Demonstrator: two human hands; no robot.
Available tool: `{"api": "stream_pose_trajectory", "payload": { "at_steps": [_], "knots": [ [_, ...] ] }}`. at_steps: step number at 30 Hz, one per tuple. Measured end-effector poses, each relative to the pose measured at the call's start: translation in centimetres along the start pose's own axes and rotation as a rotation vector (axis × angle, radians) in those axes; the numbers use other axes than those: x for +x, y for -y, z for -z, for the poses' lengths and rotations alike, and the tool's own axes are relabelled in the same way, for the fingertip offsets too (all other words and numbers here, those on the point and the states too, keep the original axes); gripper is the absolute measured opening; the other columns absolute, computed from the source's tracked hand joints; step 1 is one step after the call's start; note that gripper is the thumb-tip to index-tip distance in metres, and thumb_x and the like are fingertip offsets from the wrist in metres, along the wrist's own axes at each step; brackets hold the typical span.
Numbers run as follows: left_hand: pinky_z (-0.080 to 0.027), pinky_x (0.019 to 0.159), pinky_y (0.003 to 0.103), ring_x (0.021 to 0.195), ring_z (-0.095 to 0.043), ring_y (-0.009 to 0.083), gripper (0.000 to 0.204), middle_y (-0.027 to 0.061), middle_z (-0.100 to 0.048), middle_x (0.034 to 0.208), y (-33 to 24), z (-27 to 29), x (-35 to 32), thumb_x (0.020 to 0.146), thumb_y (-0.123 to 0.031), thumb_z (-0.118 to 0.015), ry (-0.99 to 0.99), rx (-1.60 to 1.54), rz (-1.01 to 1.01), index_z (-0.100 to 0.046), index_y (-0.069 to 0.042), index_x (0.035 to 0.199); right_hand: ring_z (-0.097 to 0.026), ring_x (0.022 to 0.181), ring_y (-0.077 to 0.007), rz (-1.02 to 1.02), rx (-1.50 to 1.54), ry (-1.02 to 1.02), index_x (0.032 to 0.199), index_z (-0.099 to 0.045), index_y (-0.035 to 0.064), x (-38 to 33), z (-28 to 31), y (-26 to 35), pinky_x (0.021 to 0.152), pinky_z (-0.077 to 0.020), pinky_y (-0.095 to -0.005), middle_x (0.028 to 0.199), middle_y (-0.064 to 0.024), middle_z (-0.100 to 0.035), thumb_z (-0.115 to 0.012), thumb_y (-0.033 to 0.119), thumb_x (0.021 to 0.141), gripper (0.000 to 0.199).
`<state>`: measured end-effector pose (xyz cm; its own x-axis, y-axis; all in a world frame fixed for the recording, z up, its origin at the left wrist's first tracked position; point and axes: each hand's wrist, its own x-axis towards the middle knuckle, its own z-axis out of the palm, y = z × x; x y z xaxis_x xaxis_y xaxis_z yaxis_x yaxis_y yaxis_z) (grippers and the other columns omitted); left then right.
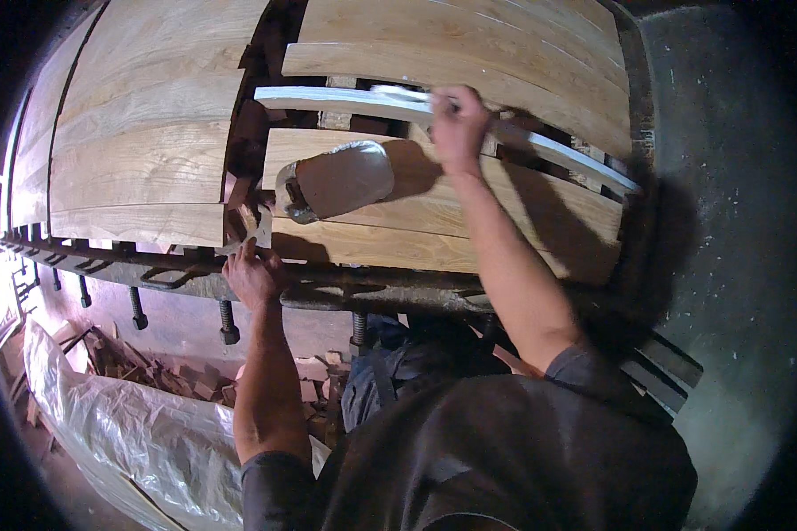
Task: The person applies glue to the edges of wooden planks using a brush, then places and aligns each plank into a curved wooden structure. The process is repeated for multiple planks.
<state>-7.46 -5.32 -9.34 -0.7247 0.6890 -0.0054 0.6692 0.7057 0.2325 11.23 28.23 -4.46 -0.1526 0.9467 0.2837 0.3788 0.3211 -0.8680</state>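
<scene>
My right hand (460, 128) is closed round a brush (406, 93), whose white-coated end lies on the upper edge of a narrow board (328, 99). White paste covers that edge along much of its length. Below it, an open cut-off container (344, 181) holding pale liquid sits on flat wooden boards (381, 239). My left hand (255, 276) is at the near metal rail, its fingers bent beside a small piece of wood (255, 228). What lies between those fingertips is too small to make out.
Joined wooden panels (142, 150) lie at left, and more boards (469, 44) at the far side. Large bolts (228, 323) hang from the metal rail (328, 290). Wood scraps (195, 376) and clear plastic sheeting (142, 434) are below, at left. Grey floor (735, 265) stretches along the right.
</scene>
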Motion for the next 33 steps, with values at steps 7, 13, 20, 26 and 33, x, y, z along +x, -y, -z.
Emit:
{"api": "stream_pose_trajectory", "payload": {
  "at_steps": [7, 13, 20, 26, 33],
  "knots": [
    [-0.041, 0.089, 0.044, 0.096, -0.059, 0.0322, 0.033, 0.0131, -0.067, 0.097, -0.9, 0.7, -0.2, 0.069, -0.024, -0.063, 0.000, -0.036, 0.013, -0.066, -0.010, 0.099, -0.065, 0.079, -0.0226, 0.077, -0.020, -0.048, 0.083, -0.068, 0.0029, -0.5, -3.3, 2.1, 0.075, -0.0504, -0.0337, 0.083, -0.0111, -0.069, -0.067, 0.005, 0.079, 0.005],
    [-0.042, 0.090, 0.045, 0.103, -0.059, 0.0322, 0.038, 0.0141, -0.067, 0.100, -0.2, -0.1, -0.2, 0.068, -0.020, -0.064, 0.093, 0.052, 0.059, -0.069, -0.012, 0.105, -0.061, 0.075, -0.0104, -0.068, -0.001, -0.061, 0.094, -0.067, 0.0022, -0.8, 9.5, -4.5, 0.071, -0.0506, -0.0268, 0.084, -0.0042, -0.068, -0.065, 0.009, 0.087, 0.010],
    [-0.047, 0.081, 0.045, 0.089, -0.064, 0.0317, 0.027, 0.0078, -0.070, 0.088, 1.9, -1.0, 0.2, 0.073, -0.029, -0.066, 0.124, -0.029, 0.070, -0.072, -0.022, 0.098, -0.065, 0.083, -0.0258, -0.160, -0.254, -0.212, 0.089, -0.066, 0.0055, 0.7, 23.2, -8.4, 0.079, -0.0496, -0.0353, 0.085, -0.0100, -0.068, -0.064, 0.005, 0.080, 0.009],
    [-0.048, 0.074, 0.037, 0.082, -0.064, 0.0248, 0.039, 0.0187, -0.067, 0.084, -3.4, 3.0, 1.1, 0.087, -0.034, -0.056, 0.481, -0.475, 0.040, -0.069, 0.000, 0.101, -0.065, 0.085, -0.0262, -0.092, -0.484, -0.322, 0.086, -0.067, 0.0066, 2.1, 32.6, -13.8, 0.078, -0.0495, -0.0331, 0.084, -0.0110, -0.068, -0.065, 0.003, 0.078, 0.009],
    [-0.053, 0.077, 0.038, 0.089, -0.068, 0.0300, 0.024, 0.0154, -0.070, 0.095, -14.4, 2.9, -6.6, 0.085, -0.024, -0.066, 0.227, -0.253, -0.170, -0.071, -0.006, 0.099, -0.067, 0.080, -0.0288, -0.055, -0.475, -0.442, 0.084, -0.065, 0.0095, 2.4, 36.3, -14.1, 0.071, -0.0509, -0.0374, 0.078, -0.0108, -0.067, -0.059, -0.002, 0.076, 0.015]
  ]
}}
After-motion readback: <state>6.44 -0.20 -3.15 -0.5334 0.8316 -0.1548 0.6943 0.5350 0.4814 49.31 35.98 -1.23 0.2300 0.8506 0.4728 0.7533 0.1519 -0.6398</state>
